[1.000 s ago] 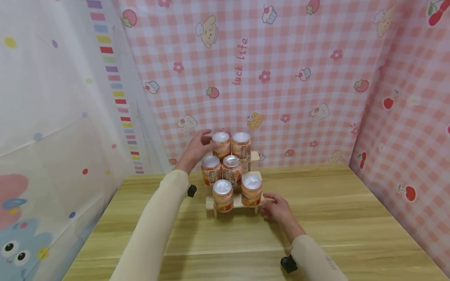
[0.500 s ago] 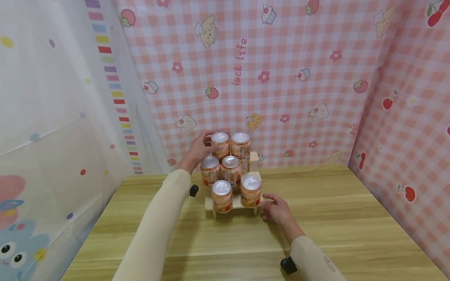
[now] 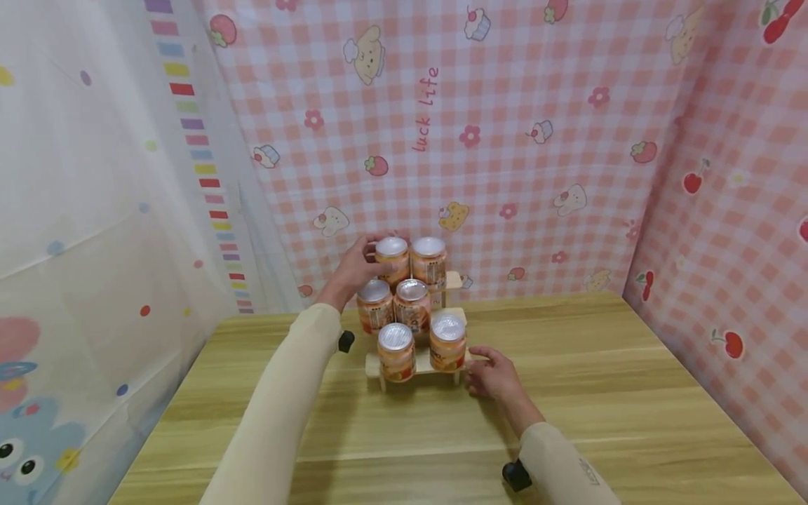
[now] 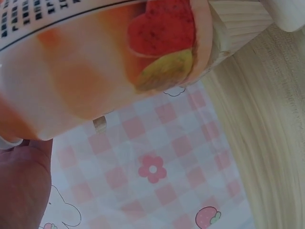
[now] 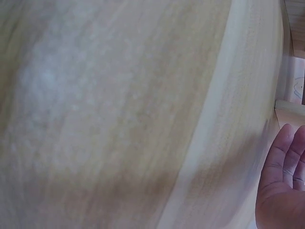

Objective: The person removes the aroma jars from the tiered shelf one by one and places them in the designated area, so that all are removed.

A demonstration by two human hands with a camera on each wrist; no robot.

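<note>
Several orange-labelled cans with silver lids stand upright on a stepped wooden rack (image 3: 424, 361), two on each tier. My left hand (image 3: 355, 268) grips the left can (image 3: 398, 270) on the top tier from its left side, the thumb across its front and the other fingers partly hidden behind. In the left wrist view that can (image 4: 86, 81) fills the upper part, with part of the hand (image 4: 24, 186) at its lower left. Beside the bottom tier's right can (image 3: 448, 347), my right hand (image 3: 495, 375) rests its fingertips at the rack's end, the fingers loosely bent.
The rack stands on a wood-grain table (image 3: 568, 393), near a pink checked cloth (image 3: 505, 161) hung behind. Two cans on the middle tier (image 3: 413, 308) sit left of its bare right end. Another checked cloth (image 3: 732, 245) hangs on the right, a white one (image 3: 126, 231) on the left.
My left hand has closed in around the top-left can, its fingers moving from beside the lid to the can's side and back. The right hand stays at the rack's end.
</note>
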